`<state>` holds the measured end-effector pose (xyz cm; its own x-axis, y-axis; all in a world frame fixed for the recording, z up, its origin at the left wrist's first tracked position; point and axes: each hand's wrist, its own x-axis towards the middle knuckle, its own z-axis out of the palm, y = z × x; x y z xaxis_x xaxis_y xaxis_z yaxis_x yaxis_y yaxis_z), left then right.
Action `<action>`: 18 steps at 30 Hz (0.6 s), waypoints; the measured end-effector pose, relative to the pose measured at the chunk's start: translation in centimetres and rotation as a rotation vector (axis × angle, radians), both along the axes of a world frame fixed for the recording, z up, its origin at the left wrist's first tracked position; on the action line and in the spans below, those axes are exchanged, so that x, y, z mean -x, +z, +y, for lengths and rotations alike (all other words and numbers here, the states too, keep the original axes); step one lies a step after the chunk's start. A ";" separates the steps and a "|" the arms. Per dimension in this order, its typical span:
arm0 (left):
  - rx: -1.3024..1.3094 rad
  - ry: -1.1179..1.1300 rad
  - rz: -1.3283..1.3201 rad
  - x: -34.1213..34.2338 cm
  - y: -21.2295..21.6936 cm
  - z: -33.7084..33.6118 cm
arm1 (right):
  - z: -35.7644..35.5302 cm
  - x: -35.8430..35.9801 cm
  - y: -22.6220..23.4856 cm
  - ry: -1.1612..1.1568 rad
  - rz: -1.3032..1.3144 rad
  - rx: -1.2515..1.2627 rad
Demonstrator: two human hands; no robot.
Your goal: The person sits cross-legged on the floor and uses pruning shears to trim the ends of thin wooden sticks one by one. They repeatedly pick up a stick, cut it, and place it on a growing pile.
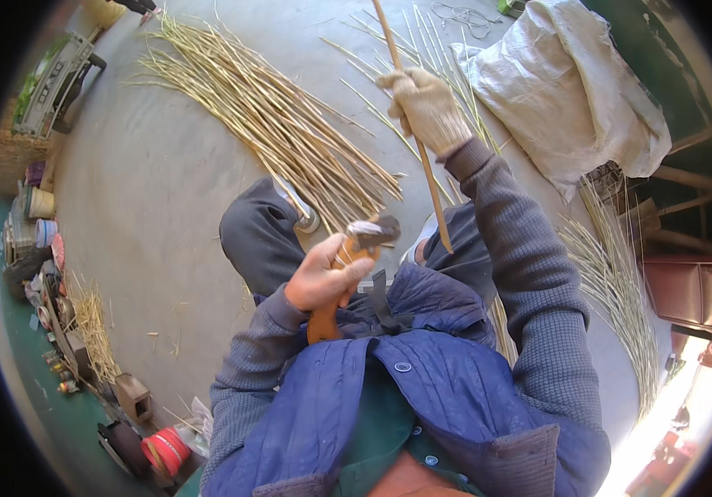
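My bare left hand (pixel 323 277) is wrapped round a tool with an orange-brown wooden handle (pixel 323 325). At its upper end is a dark head (pixel 386 229) with something whitish on it; the exact kind I cannot make out. My right hand (pixel 424 101), in a cream knitted glove, is closed round a long tan stalk (pixel 429 182). The stalk slants from the top edge down past my right knee, its lower end apart from the tool. A large bundle of straw-coloured stalks (pixel 298 132) lies on the floor ahead, reaching to my left shoe.
Thinner pale stalks (pixel 393 128) lie beneath my right hand. Beyond are a white woven sack (pixel 559 91) and another stalk bundle (pixel 621 306). Spools (pixel 41 203), a red roll (pixel 165 451) and a small wooden box (pixel 133 396) line the left wall. A dark red seat (pixel 687 294) stands right.
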<state>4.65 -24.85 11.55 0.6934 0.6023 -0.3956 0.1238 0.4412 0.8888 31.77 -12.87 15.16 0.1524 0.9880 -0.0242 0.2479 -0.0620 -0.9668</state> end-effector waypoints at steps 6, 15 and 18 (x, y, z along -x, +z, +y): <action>-0.010 -0.024 0.053 1.4 -0.7 -1.8 | 3.9 3.6 1.5 -0.108 0.030 -0.151; -0.047 0.071 -0.056 2.3 -1.5 -2.3 | 4.0 5.5 0.9 -0.069 0.255 -0.305; -0.036 0.093 -0.062 2.6 -2.0 -2.5 | 4.1 6.1 0.4 -0.079 0.271 -0.339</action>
<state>2.04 -27.34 9.57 0.6567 0.6781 -0.3301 0.0279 0.4156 0.9091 25.71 -8.73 15.58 0.2604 0.9325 0.2502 -0.0104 0.2618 -0.9651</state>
